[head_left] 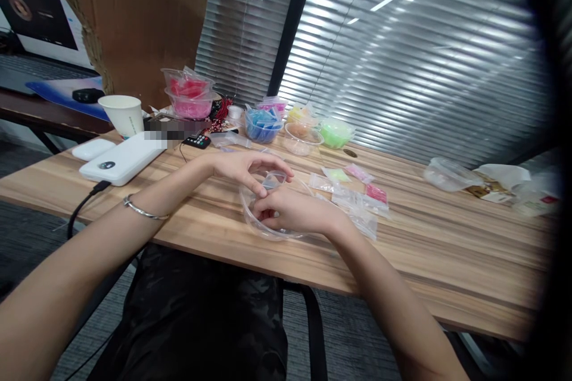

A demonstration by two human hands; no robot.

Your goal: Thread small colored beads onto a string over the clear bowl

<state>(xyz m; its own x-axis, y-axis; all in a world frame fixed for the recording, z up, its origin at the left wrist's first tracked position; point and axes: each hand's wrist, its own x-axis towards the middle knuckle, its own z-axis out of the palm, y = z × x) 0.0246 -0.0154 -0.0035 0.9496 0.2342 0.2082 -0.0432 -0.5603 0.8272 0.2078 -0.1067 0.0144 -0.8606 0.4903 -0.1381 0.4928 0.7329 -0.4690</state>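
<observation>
A clear round bowl [286, 234] stands near the front edge of the wooden table. My left hand [250, 168] reaches over its far left side, thumb and fingers curved around a small clear cup-like item [273, 180]. Inside the bowl, the fingers of my right hand [286, 209] are curled downward; whatever they grip is hidden. Just right of the bowl lie clear plastic bags [357, 208], a red packet [376, 193], a green packet [336, 174] and a pink packet [359, 173].
Behind are bowls of blue [263, 125], green [336, 133] and pink packets [192, 108], plus an empty clear bowl [302, 140]. A white power bank [123, 159] and paper cup [123, 116] stand left. A clear container [451, 175] lies right.
</observation>
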